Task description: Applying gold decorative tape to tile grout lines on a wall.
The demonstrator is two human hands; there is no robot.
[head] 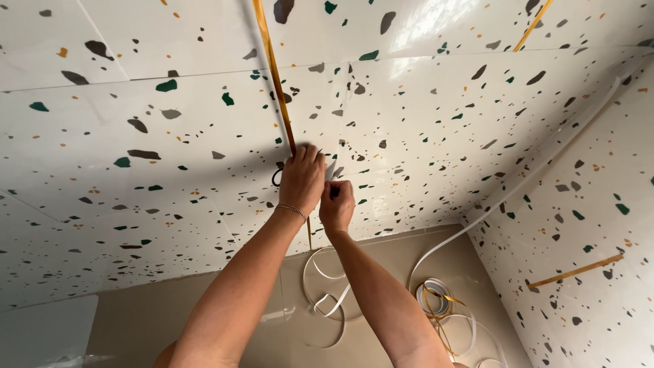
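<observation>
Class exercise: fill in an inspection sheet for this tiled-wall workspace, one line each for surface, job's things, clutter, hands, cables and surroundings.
Surface: white speckled wall tiles, glossy, with visible joints.
Job's things: gold trim strip runs along a tile joint down to the hands; a dark tool shows only partly behind the left hand.
Clutter: loose white strip curls and a tangled gold and white coil on the beige floor.
Hands: left hand pressed on the strip; right hand closed beside it, its contents hidden.
Cables: nothing seen.
Surroundings: adjoining tiled wall with a short gold strip piece.
</observation>
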